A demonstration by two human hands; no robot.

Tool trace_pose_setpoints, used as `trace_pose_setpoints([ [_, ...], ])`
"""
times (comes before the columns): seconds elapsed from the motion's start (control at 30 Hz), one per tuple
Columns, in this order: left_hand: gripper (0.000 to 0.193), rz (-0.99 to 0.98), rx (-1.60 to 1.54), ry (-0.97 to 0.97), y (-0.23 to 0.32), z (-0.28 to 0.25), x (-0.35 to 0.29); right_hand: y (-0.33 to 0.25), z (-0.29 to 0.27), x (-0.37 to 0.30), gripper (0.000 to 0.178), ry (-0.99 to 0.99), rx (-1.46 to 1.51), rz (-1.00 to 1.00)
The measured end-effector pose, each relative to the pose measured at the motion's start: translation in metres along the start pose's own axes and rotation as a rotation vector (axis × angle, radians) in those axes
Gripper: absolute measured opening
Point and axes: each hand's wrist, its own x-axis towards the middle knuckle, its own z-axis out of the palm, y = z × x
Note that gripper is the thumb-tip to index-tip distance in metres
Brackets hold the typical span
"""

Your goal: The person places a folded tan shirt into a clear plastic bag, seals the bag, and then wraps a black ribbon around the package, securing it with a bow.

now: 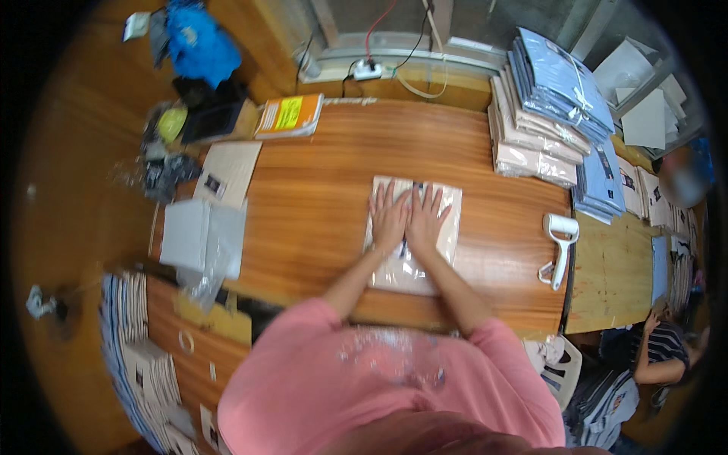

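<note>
A folded beige garment in a clear plastic bag (pixel 413 277) lies flat on the wooden table (pixel 334 159), straight in front of me. My left hand (pixel 388 220) rests on its left half, palm down with the fingers spread. Beside it, my right hand (pixel 426 218) lies flat on the right half, fingers also apart. The two thumbs come close together near the middle of the package. Neither hand grips anything. Part of the package's front, with a dark strip down the middle, is hidden under the hands.
Bagged beige garments (pixel 535 136) and tied blue ones (pixel 565 76) are stacked at the far right. A white lint roller (pixel 561 243) lies at the right edge. White sheets (pixel 186 231) and an orange book (pixel 290 115) lie left. Another person (pixel 663 349) sits at lower right.
</note>
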Motion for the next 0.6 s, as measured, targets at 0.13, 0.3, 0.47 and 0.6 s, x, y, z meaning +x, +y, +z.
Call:
trace_pose_setpoints([
  [0.13, 0.050, -0.079, -0.209, -0.266, -0.018, 0.011, 0.029, 0.015, -0.027, 0.018, 0.049, -0.217, 0.013, 0.058],
  [0.3, 0.060, 0.090, 0.084, -0.206, -0.015, -0.007, 0.022, 0.048, -0.046, 0.022, 0.056, -0.014, -0.086, -0.299],
  [0.47, 0.061, 0.141, 0.195, -0.164, -0.020, -0.006, 0.011, 0.051, -0.040, 0.015, 0.058, -0.086, -0.096, -0.309],
  [0.6, 0.060, 0.155, 0.210, -0.142, -0.017, -0.007, 0.011, 0.055, -0.034, 0.017, 0.058, -0.051, -0.110, -0.325],
])
